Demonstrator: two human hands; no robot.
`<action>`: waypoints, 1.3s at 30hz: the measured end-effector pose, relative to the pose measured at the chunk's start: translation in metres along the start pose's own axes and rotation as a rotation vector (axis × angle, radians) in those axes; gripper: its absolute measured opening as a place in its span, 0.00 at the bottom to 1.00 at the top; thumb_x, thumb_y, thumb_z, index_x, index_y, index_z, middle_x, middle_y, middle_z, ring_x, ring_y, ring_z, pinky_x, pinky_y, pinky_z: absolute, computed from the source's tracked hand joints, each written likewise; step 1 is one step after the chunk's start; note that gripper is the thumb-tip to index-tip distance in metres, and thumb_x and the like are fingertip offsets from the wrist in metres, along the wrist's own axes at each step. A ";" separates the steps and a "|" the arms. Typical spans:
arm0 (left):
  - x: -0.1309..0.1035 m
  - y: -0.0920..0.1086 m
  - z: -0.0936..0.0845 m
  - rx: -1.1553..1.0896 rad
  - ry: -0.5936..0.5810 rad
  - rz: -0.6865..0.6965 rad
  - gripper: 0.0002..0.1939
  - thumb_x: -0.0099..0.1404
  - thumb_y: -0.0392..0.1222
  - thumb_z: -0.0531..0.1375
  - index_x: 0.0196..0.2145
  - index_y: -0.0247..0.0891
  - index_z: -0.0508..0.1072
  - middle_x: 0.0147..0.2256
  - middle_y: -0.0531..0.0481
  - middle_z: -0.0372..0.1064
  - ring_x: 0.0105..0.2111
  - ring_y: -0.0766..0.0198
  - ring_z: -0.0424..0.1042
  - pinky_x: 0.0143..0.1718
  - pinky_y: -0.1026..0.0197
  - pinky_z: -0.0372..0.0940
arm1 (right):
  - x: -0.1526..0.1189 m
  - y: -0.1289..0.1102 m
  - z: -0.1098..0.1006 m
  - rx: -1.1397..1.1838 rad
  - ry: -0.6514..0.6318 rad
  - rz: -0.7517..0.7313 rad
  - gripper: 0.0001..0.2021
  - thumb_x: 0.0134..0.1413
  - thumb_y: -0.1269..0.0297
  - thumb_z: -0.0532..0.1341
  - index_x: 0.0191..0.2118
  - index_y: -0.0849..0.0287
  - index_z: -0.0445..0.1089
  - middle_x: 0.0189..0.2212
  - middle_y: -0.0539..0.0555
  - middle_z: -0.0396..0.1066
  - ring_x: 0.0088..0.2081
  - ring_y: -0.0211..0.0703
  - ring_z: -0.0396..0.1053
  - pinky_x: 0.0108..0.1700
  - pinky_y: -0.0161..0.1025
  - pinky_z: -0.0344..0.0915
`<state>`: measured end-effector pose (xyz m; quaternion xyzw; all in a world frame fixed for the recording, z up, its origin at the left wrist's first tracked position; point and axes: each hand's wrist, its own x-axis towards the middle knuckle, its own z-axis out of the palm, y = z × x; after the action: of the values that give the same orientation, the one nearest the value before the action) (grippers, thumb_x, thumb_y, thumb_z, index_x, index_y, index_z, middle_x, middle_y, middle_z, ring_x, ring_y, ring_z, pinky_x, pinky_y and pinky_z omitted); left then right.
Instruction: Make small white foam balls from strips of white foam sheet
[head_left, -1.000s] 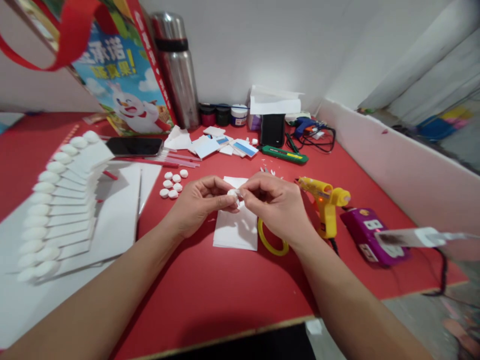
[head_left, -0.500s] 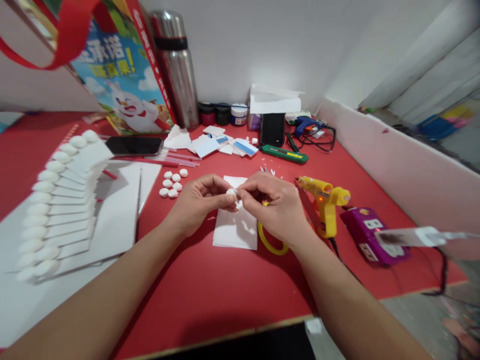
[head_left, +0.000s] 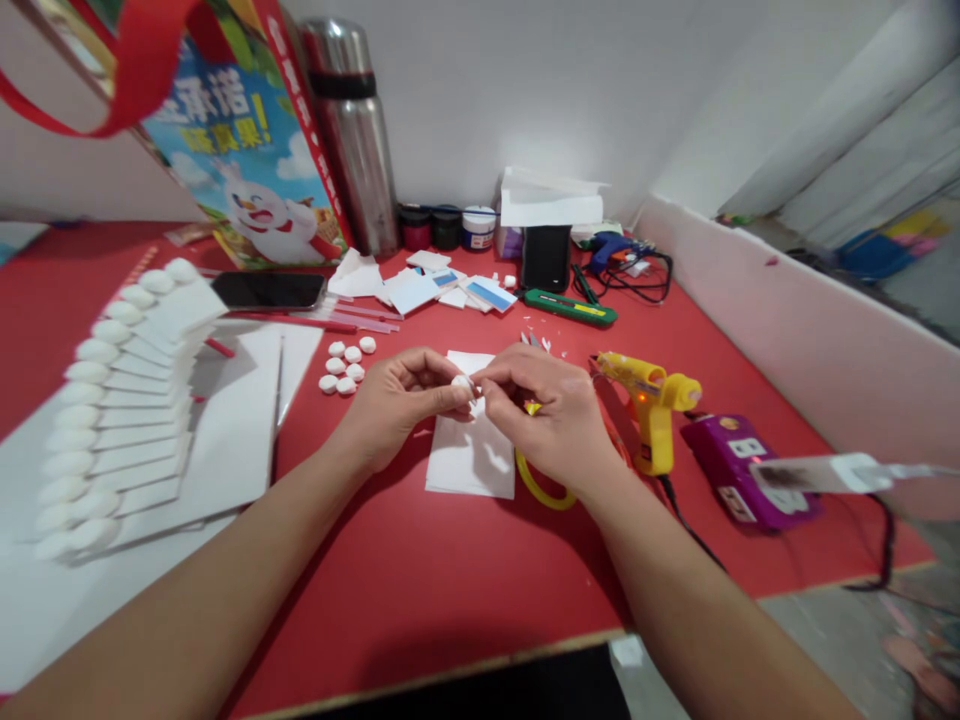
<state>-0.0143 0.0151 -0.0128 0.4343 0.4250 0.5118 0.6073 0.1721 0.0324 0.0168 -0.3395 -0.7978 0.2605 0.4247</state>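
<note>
Between my hands, above a white paper sheet (head_left: 471,460), is a small round white piece (head_left: 462,383). My left hand (head_left: 405,400) pinches it between thumb and fingers. My right hand (head_left: 544,405) is closed at the piece's right side, its thumb and index finger pressed together; what they hold is too small to make out. Several similar white pieces (head_left: 346,367) lie left of my left hand. Yellow-handled scissors (head_left: 551,493) lie partly under my right hand.
White cards with round white ends (head_left: 139,400) are fanned at the left. A yellow glue gun (head_left: 654,410) and purple power block (head_left: 750,470) sit right. Behind are a phone (head_left: 268,291), steel flask (head_left: 356,150), card scraps (head_left: 412,292) and green cutter (head_left: 570,307).
My right thumb and fingertips have shifted slightly to the right, leaving a small gap beside the white piece. My left hand has hardly moved.
</note>
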 end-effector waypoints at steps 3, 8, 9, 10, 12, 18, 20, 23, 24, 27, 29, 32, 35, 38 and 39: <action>0.000 0.000 0.000 0.012 0.013 0.000 0.14 0.53 0.43 0.75 0.32 0.37 0.77 0.29 0.52 0.77 0.28 0.65 0.77 0.35 0.62 0.73 | 0.000 0.000 0.000 -0.010 0.000 -0.004 0.09 0.56 0.74 0.59 0.29 0.58 0.74 0.28 0.52 0.73 0.29 0.37 0.66 0.31 0.37 0.61; 0.000 -0.001 -0.001 0.013 0.023 0.008 0.14 0.52 0.44 0.75 0.32 0.37 0.77 0.29 0.51 0.77 0.28 0.65 0.78 0.36 0.62 0.74 | 0.000 0.000 0.002 -0.021 0.006 -0.027 0.09 0.56 0.75 0.59 0.30 0.58 0.75 0.29 0.53 0.73 0.29 0.38 0.67 0.32 0.38 0.63; 0.001 -0.001 -0.001 0.016 0.028 0.010 0.15 0.52 0.44 0.75 0.32 0.37 0.77 0.30 0.51 0.77 0.29 0.64 0.78 0.36 0.61 0.74 | 0.000 0.000 0.002 -0.022 0.005 -0.030 0.09 0.56 0.75 0.59 0.31 0.58 0.75 0.29 0.53 0.73 0.30 0.38 0.67 0.33 0.38 0.63; 0.001 -0.001 -0.001 0.020 0.037 0.012 0.15 0.52 0.45 0.75 0.32 0.37 0.77 0.29 0.51 0.77 0.29 0.64 0.78 0.36 0.61 0.74 | 0.000 -0.001 0.002 -0.023 0.005 -0.032 0.09 0.57 0.75 0.59 0.31 0.58 0.75 0.29 0.53 0.73 0.30 0.38 0.67 0.33 0.38 0.64; 0.001 -0.001 0.000 0.026 0.052 0.014 0.16 0.51 0.45 0.75 0.32 0.37 0.77 0.29 0.51 0.77 0.29 0.63 0.78 0.37 0.60 0.74 | 0.000 -0.001 0.002 -0.024 0.003 -0.031 0.09 0.57 0.74 0.59 0.32 0.58 0.75 0.29 0.53 0.73 0.30 0.38 0.67 0.33 0.38 0.64; 0.000 -0.001 0.001 0.038 0.069 0.012 0.15 0.51 0.45 0.75 0.32 0.37 0.76 0.29 0.51 0.77 0.29 0.63 0.78 0.37 0.60 0.74 | -0.001 -0.001 0.002 -0.040 0.001 -0.030 0.08 0.58 0.74 0.59 0.32 0.59 0.76 0.29 0.53 0.73 0.30 0.39 0.68 0.34 0.38 0.65; 0.000 0.000 0.001 0.039 0.068 0.015 0.15 0.52 0.45 0.75 0.32 0.37 0.76 0.29 0.52 0.77 0.29 0.64 0.78 0.37 0.61 0.74 | -0.001 0.000 0.002 -0.041 0.003 -0.034 0.08 0.58 0.73 0.59 0.32 0.59 0.76 0.30 0.54 0.74 0.30 0.39 0.68 0.34 0.38 0.65; 0.000 0.002 0.002 0.041 0.079 0.015 0.15 0.51 0.44 0.75 0.32 0.37 0.76 0.28 0.52 0.76 0.28 0.64 0.77 0.37 0.60 0.74 | -0.001 0.000 0.003 -0.051 0.006 -0.045 0.09 0.58 0.73 0.59 0.34 0.58 0.76 0.31 0.54 0.74 0.30 0.39 0.69 0.34 0.38 0.66; 0.000 0.002 0.002 0.044 0.084 0.016 0.15 0.51 0.44 0.75 0.31 0.36 0.76 0.28 0.52 0.76 0.28 0.63 0.77 0.36 0.59 0.74 | -0.001 0.001 0.004 -0.055 0.008 -0.048 0.09 0.58 0.73 0.59 0.34 0.58 0.77 0.31 0.54 0.75 0.31 0.39 0.69 0.34 0.38 0.66; 0.000 0.002 0.002 0.057 0.094 0.020 0.15 0.51 0.45 0.75 0.31 0.36 0.76 0.28 0.52 0.76 0.28 0.63 0.77 0.36 0.59 0.74 | -0.002 0.001 0.005 -0.057 0.014 -0.060 0.09 0.58 0.73 0.59 0.35 0.58 0.77 0.32 0.54 0.75 0.31 0.38 0.70 0.34 0.38 0.66; 0.000 0.001 0.001 0.063 0.094 0.026 0.16 0.50 0.45 0.75 0.31 0.36 0.76 0.28 0.52 0.76 0.28 0.63 0.77 0.36 0.59 0.74 | -0.002 0.001 0.006 -0.060 0.016 -0.065 0.09 0.58 0.73 0.59 0.35 0.58 0.77 0.32 0.54 0.75 0.31 0.38 0.70 0.34 0.38 0.66; 0.000 -0.001 0.000 0.064 0.094 0.029 0.16 0.49 0.43 0.76 0.30 0.36 0.76 0.28 0.52 0.77 0.28 0.63 0.77 0.36 0.59 0.74 | -0.002 0.001 0.006 -0.064 0.013 -0.063 0.09 0.58 0.73 0.59 0.35 0.58 0.77 0.32 0.54 0.75 0.31 0.38 0.70 0.34 0.38 0.66; 0.000 0.000 0.000 0.059 0.096 0.027 0.15 0.49 0.42 0.76 0.30 0.36 0.75 0.27 0.52 0.77 0.28 0.63 0.78 0.35 0.60 0.74 | -0.002 0.002 0.005 -0.056 0.010 -0.061 0.09 0.58 0.73 0.59 0.36 0.58 0.77 0.32 0.54 0.75 0.31 0.38 0.70 0.34 0.38 0.66; 0.000 0.001 0.001 0.053 0.091 0.027 0.15 0.49 0.41 0.76 0.30 0.36 0.75 0.27 0.52 0.77 0.28 0.63 0.78 0.34 0.61 0.74 | -0.002 0.003 0.005 -0.053 0.010 -0.066 0.09 0.58 0.74 0.59 0.35 0.59 0.77 0.32 0.54 0.75 0.31 0.38 0.70 0.34 0.38 0.66; 0.000 0.002 0.001 0.055 0.093 0.025 0.15 0.49 0.40 0.76 0.30 0.36 0.75 0.27 0.53 0.77 0.28 0.63 0.78 0.34 0.61 0.74 | -0.002 0.003 0.005 -0.055 0.010 -0.067 0.09 0.58 0.74 0.59 0.35 0.59 0.77 0.32 0.54 0.74 0.31 0.39 0.70 0.34 0.38 0.66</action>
<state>-0.0136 0.0147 -0.0109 0.4319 0.4609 0.5273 0.5683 0.1698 0.0317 0.0113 -0.3255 -0.8133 0.2225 0.4279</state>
